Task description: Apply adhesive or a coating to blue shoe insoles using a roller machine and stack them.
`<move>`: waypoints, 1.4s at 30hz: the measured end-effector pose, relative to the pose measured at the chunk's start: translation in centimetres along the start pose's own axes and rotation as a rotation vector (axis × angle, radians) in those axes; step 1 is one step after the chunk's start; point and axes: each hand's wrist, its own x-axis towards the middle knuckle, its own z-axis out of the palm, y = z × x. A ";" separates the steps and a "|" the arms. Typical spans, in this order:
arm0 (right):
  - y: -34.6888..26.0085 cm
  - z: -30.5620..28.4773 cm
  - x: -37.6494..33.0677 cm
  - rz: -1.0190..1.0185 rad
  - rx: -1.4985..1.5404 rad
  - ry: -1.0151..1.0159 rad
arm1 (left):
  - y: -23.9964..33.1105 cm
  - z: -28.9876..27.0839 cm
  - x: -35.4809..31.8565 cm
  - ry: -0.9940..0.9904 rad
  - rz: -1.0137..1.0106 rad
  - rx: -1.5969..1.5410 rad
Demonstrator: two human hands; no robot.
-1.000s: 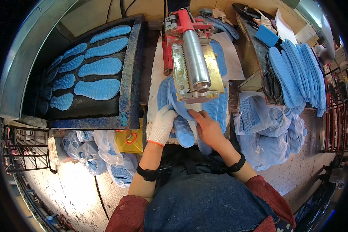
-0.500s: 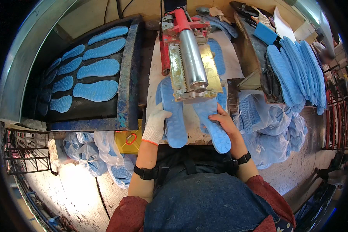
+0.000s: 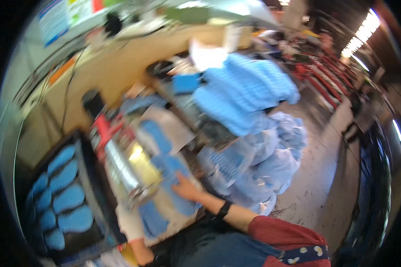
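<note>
The picture is smeared by motion. My right hand (image 3: 186,188), bare, lies over a blue shoe sole (image 3: 182,204) on the pale board; its fingers look spread on the sole's surface. Further left, my left hand (image 3: 130,224) in a white glove is beside another blue sole (image 3: 152,221). Its fingers are too blurred to show whether they grip it. Beyond both hands stands a press-like device with a silver cylinder (image 3: 120,167), a red bracket (image 3: 104,133) and a brass-coloured plate (image 3: 145,164). One more blue sole (image 3: 156,135) lies behind that plate.
A dark tray (image 3: 87,169) at the left holds rows of blue soles. Ahead to the right, a stack of blue soles (image 3: 240,89) rests beside a small blue block (image 3: 186,83). Clear bags of blue soles (image 3: 258,164) sit below it. A person (image 3: 365,107) is at the far right.
The view has swung to the right, bringing in more of the room. My right hand no longer pinches the sole's edge; it lies over a sole beside the brass plate.
</note>
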 end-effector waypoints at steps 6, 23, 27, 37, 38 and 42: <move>-3.7 -0.4 -0.9 -0.052 -0.138 -0.044 | -5.6 -2.1 3.5 -0.023 -0.153 0.015; -3.5 -0.3 -1.1 -0.087 -0.098 0.043 | -13.6 5.7 4.1 0.362 0.048 0.281; -2.9 -0.5 -1.2 -0.101 -0.086 0.088 | -11.5 5.8 4.0 0.327 -0.064 0.246; -3.6 0.3 -1.1 -0.056 -0.082 0.025 | -11.9 4.5 3.4 0.352 -0.110 0.083; -2.9 0.3 -0.9 -0.036 -0.106 0.057 | -10.3 4.6 3.6 0.345 -0.055 -0.055; -2.3 0.5 -0.9 -0.051 -0.123 0.090 | -10.1 4.8 4.1 0.549 -0.057 0.165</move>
